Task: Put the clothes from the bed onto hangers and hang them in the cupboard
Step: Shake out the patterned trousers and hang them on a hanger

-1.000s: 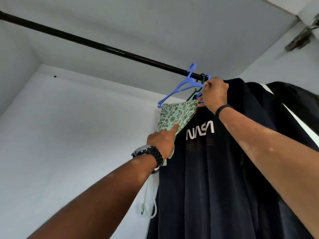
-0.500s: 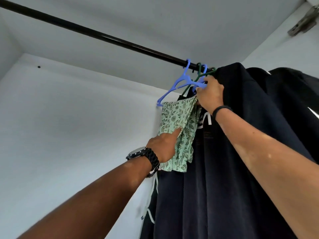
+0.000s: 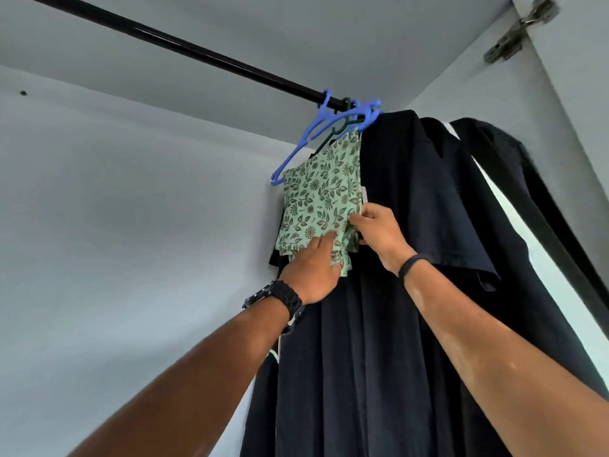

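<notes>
Your left hand (image 3: 313,268) presses flat-fingered on the floral garment (image 3: 321,199) to steady it; your right hand (image 3: 379,230) seems to pinch its edge, straightening it under the blue hanger (image 3: 316,133).

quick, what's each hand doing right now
Left hand: open, straight fingers pressing on the green floral garment.
Right hand: pinching the same garment's right edge.

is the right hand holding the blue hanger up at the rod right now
No, the right hand is down at the lower edge of the green floral garment, well below the blue hanger on the rod.
</notes>
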Action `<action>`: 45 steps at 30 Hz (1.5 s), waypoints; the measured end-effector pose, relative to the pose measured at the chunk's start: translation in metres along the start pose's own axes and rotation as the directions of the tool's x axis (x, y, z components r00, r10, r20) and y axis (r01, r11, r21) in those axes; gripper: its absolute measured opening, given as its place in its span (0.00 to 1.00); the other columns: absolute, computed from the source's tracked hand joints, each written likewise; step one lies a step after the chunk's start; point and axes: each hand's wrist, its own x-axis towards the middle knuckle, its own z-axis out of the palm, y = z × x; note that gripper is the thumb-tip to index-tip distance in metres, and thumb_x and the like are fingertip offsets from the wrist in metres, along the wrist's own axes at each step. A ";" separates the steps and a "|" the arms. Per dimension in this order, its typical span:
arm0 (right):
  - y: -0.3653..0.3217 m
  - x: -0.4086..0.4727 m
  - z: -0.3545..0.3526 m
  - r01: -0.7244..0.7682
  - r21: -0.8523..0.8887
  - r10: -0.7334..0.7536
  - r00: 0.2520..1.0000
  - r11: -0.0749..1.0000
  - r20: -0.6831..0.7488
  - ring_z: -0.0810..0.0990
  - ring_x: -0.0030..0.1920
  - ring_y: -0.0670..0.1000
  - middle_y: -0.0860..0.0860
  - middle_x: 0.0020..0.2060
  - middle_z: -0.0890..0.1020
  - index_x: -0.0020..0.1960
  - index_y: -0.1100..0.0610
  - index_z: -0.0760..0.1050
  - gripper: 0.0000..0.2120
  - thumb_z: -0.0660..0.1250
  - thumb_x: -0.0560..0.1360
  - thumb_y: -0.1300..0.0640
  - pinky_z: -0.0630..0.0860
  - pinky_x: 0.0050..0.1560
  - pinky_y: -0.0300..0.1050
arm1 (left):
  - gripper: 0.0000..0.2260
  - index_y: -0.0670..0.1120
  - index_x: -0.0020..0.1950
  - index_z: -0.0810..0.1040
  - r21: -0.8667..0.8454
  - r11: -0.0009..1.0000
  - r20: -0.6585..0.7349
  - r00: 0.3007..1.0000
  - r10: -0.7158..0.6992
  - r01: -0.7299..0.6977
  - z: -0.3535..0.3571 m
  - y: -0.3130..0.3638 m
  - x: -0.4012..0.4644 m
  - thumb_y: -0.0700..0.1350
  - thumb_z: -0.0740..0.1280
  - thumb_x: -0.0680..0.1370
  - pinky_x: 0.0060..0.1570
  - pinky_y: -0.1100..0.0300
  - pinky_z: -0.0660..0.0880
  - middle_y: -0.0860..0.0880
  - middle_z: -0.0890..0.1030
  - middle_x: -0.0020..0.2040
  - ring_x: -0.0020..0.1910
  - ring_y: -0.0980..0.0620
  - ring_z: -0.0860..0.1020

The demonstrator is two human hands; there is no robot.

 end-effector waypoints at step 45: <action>-0.402 -0.878 -0.157 -0.318 0.249 -0.270 -0.023 0.915 0.963 0.79 0.40 0.48 0.48 0.40 0.80 0.54 0.56 0.76 0.09 0.64 0.75 0.64 0.68 0.36 0.33 | 0.20 0.48 0.68 0.69 -0.175 0.020 -0.360 -0.044 -0.932 0.984 -0.293 0.514 -0.904 0.32 0.57 0.79 0.45 0.60 0.76 0.49 0.80 0.54 0.44 0.63 0.79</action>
